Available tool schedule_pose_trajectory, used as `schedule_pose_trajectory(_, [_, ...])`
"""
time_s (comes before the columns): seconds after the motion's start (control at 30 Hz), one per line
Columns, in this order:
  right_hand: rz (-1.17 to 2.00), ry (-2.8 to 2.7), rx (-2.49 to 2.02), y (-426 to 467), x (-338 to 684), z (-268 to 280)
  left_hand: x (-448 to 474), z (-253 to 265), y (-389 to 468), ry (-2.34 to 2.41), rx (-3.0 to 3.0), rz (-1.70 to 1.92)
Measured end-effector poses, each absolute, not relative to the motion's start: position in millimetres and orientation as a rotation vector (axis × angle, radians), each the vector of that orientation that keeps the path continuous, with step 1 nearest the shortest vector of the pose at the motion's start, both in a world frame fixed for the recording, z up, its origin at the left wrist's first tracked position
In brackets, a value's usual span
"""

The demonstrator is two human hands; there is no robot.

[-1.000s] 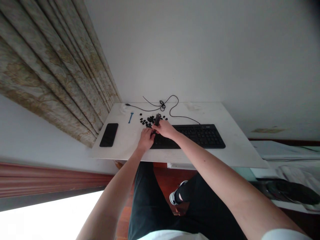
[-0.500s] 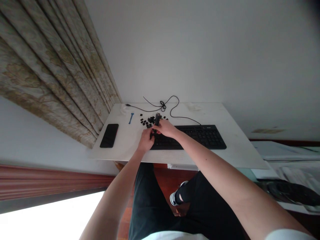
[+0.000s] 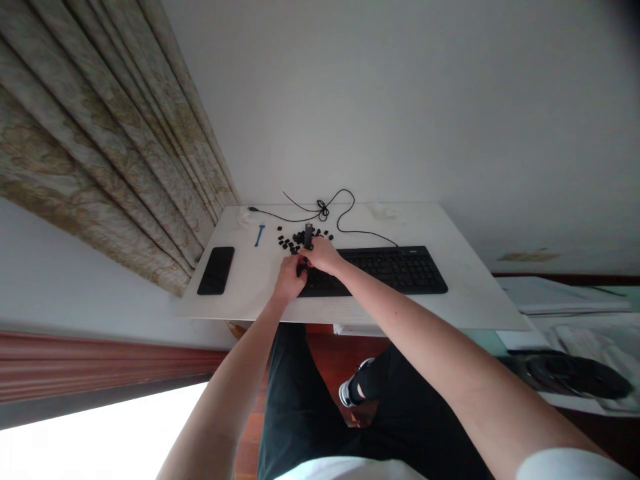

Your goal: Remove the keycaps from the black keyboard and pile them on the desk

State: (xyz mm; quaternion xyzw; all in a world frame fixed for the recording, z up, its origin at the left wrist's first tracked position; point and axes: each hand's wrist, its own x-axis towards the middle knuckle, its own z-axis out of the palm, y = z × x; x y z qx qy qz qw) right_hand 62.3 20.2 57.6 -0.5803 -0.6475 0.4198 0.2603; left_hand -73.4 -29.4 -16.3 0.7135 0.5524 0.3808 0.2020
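Right hand (image 3: 324, 255), as I view it from afar, is closed around a slim, straight-sided dark tool (image 3: 309, 235), held over the left end of the matte black keyboard (image 3: 400, 270). My left hand (image 3: 290, 278) curls at that same end; whether it pinches anything, I cannot tell. Just beyond, small squarish black caps (image 3: 299, 237) lie heaped and scattered on the pale tabletop (image 3: 260, 287), near a slender blue strip (image 3: 259, 235) with widened ends and a thin, knotted cable (image 3: 323, 210).
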Motion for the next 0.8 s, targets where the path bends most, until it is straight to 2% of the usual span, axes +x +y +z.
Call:
schedule_pose_trajectory(0.23, [1.373, -1.411, -1.674, 27, 57, 60, -74, -18, -28, 1.528, 1.990, 1.082])
schedule_pose_trajectory(0.47, [1.589, -1.321, -1.699, 39, 61, 67, -74, -18, -28, 1.520, 2.012, 1.057])
schedule_pose_trajectory(0.8, [1.603, -1.365, -1.614, 38, 69, 59, -72, -12, -33, 1.523, 1.925, 1.153])
